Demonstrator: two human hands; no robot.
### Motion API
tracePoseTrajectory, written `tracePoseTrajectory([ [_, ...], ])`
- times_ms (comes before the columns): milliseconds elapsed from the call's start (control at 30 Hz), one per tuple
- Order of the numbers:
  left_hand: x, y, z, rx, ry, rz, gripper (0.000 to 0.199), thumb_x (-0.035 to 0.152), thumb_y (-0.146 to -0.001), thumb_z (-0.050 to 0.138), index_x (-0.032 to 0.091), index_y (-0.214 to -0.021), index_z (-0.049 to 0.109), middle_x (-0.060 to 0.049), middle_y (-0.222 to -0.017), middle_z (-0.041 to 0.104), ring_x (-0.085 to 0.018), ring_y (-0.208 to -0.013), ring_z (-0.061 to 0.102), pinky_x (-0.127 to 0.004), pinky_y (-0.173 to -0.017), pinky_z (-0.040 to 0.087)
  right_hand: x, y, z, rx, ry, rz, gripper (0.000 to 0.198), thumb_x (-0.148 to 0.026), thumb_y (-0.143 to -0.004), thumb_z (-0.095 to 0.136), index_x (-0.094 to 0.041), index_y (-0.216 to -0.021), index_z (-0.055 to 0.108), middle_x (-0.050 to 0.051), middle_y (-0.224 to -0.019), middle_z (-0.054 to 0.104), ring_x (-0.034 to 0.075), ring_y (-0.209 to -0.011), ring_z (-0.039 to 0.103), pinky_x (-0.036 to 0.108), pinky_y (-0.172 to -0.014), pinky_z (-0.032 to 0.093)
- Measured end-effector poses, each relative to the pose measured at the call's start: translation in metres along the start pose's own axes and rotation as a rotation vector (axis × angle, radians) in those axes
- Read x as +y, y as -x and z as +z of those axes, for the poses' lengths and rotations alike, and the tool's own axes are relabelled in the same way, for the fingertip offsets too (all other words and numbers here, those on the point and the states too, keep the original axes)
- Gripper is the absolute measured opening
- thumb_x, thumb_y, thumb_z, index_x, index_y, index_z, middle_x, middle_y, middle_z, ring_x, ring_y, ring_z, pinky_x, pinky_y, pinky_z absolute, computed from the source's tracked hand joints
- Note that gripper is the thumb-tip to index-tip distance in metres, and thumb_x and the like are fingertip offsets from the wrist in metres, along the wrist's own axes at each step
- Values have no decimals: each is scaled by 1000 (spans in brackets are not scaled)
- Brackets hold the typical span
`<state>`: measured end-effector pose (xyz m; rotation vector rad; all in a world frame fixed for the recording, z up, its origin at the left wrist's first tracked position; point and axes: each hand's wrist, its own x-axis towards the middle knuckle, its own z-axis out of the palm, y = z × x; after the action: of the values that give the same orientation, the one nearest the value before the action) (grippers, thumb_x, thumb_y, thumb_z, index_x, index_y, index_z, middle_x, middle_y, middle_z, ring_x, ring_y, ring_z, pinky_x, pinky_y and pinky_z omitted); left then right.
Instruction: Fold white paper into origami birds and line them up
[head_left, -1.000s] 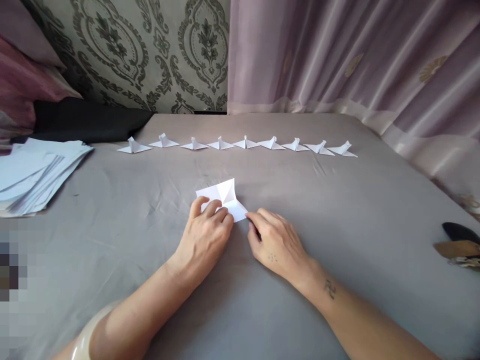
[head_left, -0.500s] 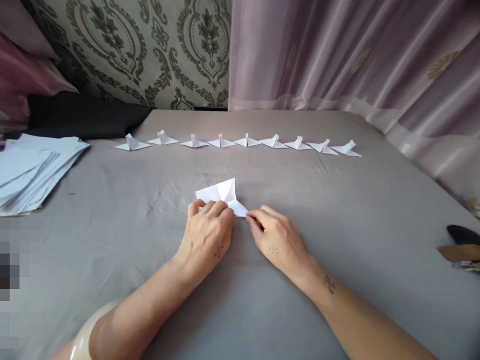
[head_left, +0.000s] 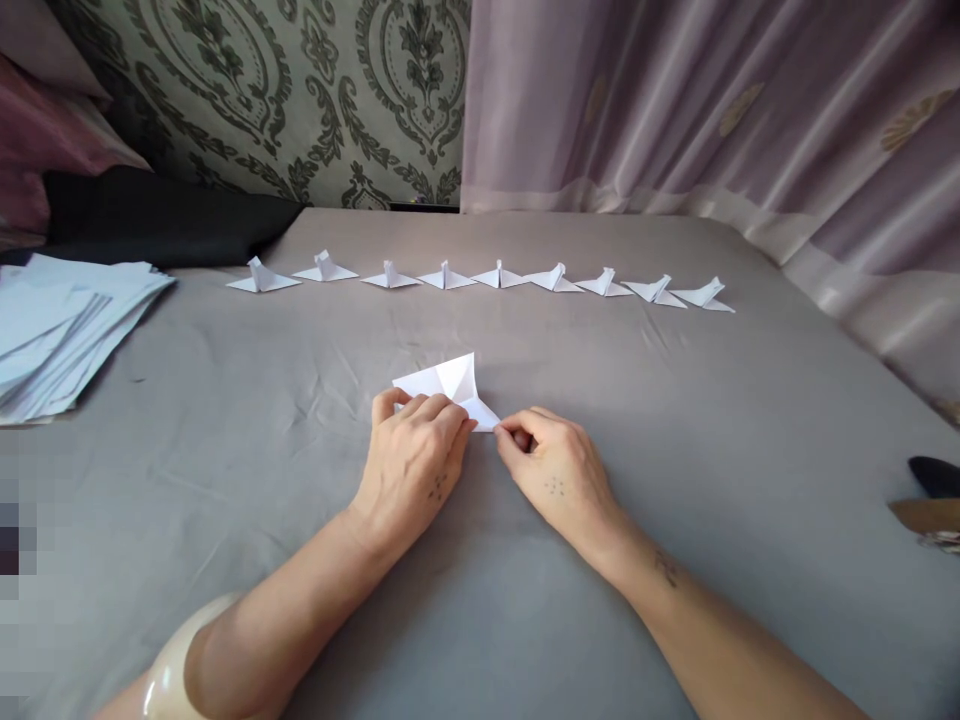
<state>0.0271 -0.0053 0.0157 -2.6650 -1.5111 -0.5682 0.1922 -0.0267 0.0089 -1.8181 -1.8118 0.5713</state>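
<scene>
A partly folded sheet of white paper (head_left: pixel 450 378) lies on the grey cloth in front of me, its creases showing and two pointed corners spread at the back and right. Curled over its near edge, my left hand (head_left: pixel 420 435) grips it and covers its lower left part. With thumb and forefinger, my right hand (head_left: pixel 551 450) pinches the right-hand tip of the same paper. The underside of the sheet is hidden by my fingers.
Several folded white paper birds (head_left: pixel 444 277) stand in a row across the back. A stack of white sheets (head_left: pixel 67 330) lies at the left, near a black cloth (head_left: pixel 165 215). Dark and brown items (head_left: pixel 934 490) sit at the right edge. Purple curtains (head_left: pixel 637 110) hang behind.
The view has shifted slightly. Both hands keep their hold on the paper, and the right hand's pinch at the tip looks a little tighter. The paper's shape is nearly the same.
</scene>
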Motion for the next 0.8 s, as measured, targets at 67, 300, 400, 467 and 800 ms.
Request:
tracePoseTrajectory([
  [67,-1,-1,0,-18,3,-7,29,23,-96,41,18,-74,59,-1,-71,66,-16,-66,58,-39,-79,33,-1,-1,0,-10,-9,28,14,-22,-82,56,-23,-71,65,-3,-66,58,12,-59,52,24,-57,36],
  [300,-3,-3,2,-10,18,-10,28,24,-96,41,19,-74,58,-1,-71,65,-15,-65,57,-38,-78,32,-4,-3,-1,-34,-36,91,15,-22,-79,55,-23,-68,64,-2,-64,57,11,-57,50,23,-53,34],
  [400,-4,-4,4,-16,13,-16,28,24,-96,42,19,-73,57,-1,-71,65,-16,-65,57,-38,-78,32,-4,-4,-1,-41,-50,114,14,-22,-78,56,-23,-68,64,-3,-62,56,11,-56,49,23,-52,33],
  [467,-4,-4,4,-31,5,-16,28,25,-96,42,19,-73,57,-1,-70,64,-16,-65,57,-38,-78,32,-4,-4,0,-47,-55,134,13,-22,-78,56,-23,-67,64,-3,-61,55,11,-55,49,23,-51,32],
  [800,-4,-7,1,-62,6,6,30,23,-95,42,19,-71,59,0,-71,66,-16,-66,58,-39,-78,31,-5,-10,-7,-137,-82,261,9,-26,-73,57,-23,-66,63,-4,-57,57,11,-49,47,23,-46,28],
])
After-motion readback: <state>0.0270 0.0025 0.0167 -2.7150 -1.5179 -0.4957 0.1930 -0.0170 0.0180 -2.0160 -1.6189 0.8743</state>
